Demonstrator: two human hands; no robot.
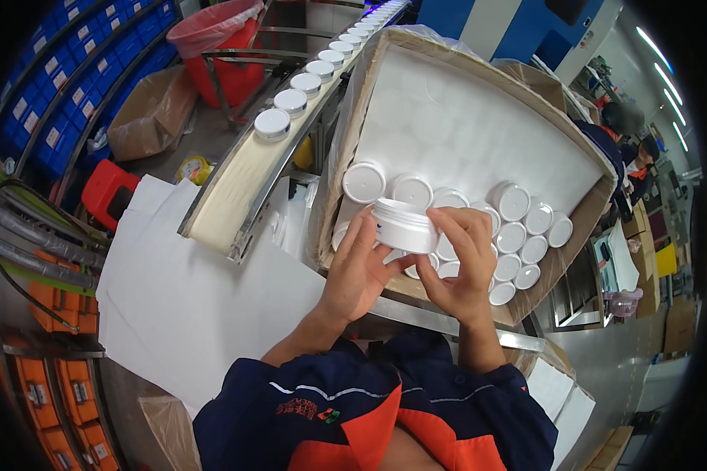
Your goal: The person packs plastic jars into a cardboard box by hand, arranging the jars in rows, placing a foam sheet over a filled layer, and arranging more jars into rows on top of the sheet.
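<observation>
Grip: left hand (355, 275), right hand (465, 263) both closed around white jar (407, 229). Work looks partway: box (575, 250) part-filled with loose jars (511, 238), more lidded jars (272, 124) left on conveyor (239, 184).

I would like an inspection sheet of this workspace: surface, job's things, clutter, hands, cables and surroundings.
Surface: white sheets beside the conveyor.
Job's things: one white jar, no lid on its threaded neck; white round containers in the cardboard box; white round pieces on the conveyor.
Clutter: red stool and yellow roll, left of the conveyor.
Hands: left hand and right hand hold the jar between them.
Cables: one dark cable, far left.
Surroundings: blue bins, red bin with pink liner; people at far right.
</observation>
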